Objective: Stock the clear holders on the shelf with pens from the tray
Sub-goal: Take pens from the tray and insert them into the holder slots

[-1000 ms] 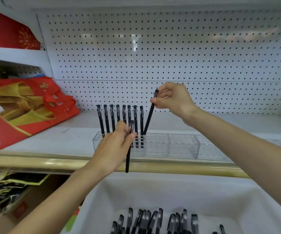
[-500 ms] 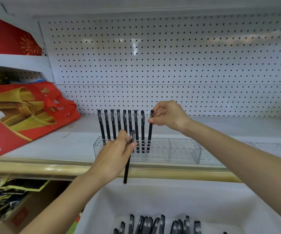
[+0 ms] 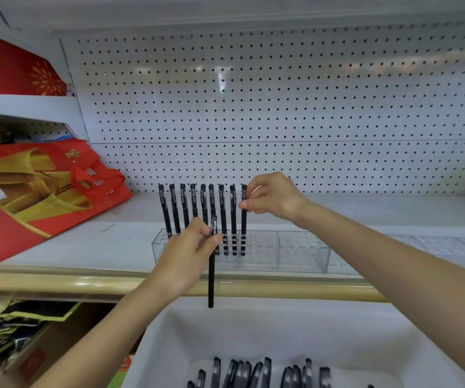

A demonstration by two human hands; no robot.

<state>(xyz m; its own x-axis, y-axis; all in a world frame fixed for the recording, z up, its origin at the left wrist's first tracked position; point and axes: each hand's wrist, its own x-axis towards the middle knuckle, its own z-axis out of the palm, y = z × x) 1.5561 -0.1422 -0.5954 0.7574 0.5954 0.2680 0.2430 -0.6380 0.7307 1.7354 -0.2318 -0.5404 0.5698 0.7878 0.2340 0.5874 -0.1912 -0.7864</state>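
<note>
9 pens (image 3: 222,208) stood in clear holder (image 3: 295,253).
rightmost pen (image 3: 243,228) pinched by right hand (image 3: 274,198); loose pen (image 3: 211,281) gripped at its top by left hand (image 3: 186,253), hanging below.

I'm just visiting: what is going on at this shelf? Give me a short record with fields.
Left hand: grips a black pen, hanging vertical
Right hand: pinches the rightmost pen, standing in the clear holder
Row in holder: nine pens, counting that one
Holder's right part: no pens
White tray: below the shelf, more pens lying inside
Left of shelf: red gift bags
</note>
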